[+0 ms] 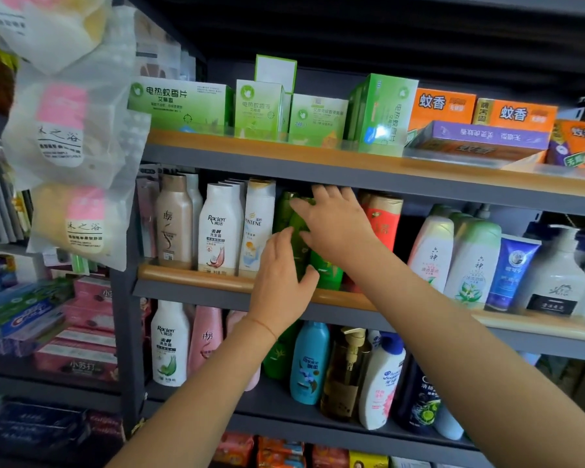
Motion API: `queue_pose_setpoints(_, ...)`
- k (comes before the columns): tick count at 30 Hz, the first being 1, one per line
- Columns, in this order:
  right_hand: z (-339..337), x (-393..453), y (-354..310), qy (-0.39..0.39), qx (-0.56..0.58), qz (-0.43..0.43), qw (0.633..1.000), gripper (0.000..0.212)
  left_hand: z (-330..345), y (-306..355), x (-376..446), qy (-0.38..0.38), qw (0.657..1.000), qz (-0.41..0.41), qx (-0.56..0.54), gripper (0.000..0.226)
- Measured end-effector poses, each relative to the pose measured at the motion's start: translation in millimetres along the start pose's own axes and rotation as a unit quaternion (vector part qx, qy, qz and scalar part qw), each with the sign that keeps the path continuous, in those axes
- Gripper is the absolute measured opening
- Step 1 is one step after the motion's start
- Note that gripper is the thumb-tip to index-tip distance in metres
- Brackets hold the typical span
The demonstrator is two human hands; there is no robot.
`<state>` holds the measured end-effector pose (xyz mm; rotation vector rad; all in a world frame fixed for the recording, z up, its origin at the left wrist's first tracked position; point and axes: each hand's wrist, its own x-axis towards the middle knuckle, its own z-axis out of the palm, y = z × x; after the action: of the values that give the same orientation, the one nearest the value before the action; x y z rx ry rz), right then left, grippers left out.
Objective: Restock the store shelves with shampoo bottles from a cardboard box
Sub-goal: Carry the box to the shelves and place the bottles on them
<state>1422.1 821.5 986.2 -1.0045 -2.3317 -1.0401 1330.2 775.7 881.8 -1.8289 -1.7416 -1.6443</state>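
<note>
Left hand (281, 282) grip loose on green bottle (301, 231), right hand (335, 228) spread touching it; beside Pantene bottle (255, 228), Raclen bottle (218, 231)

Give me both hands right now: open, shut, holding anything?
Left hand: open, fingers fairly straight against the green shampoo bottle.
Right hand: open, fingers spread over the bottle's top; no grip visible.

Green shampoo bottles (293, 231), white Pantene bottle (255, 228), orange boxes (441, 106), grey shelf (318, 160).
</note>
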Motion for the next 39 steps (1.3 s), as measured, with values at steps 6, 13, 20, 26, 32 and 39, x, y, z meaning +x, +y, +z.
queue_pose_setpoints(6, 30, -90, -10, 0.231, 0.321, 0.161, 0.904, 0.041, 10, 23, 15, -0.053, 0.991, -0.093, -0.078, 0.086)
queue_pose_setpoints(13, 62, -98, -30, 0.129, 0.41, 0.222, 0.875, 0.069, 23, 20, 33, -0.032, 0.966, -0.188, -0.173, 0.092)
queue_pose_setpoints(20, 67, -96, -35, 0.124, 0.42, 0.216, 0.873, 0.074, 29, 15, 45, -0.045, 0.96, -0.214, -0.175, 0.102)
queue_pose_setpoints(26, 70, -100, -35, 0.136, 0.421, 0.213, 0.871, 0.073, 32, 15, 56, -0.093, 0.929, -0.239, -0.267, 0.068)
queue_pose_setpoints(32, 70, -103, -38, 0.143, 0.413, 0.215, 0.873, 0.073, 36, 22, 61, -0.143, 0.897, -0.261, -0.328, 0.059)
queue_pose_setpoints(39, 69, -105, -36, 0.148, 0.376, 0.23, 0.886, 0.068, 44, 25, 64, -0.167, 0.886, -0.258, -0.349, 0.059)
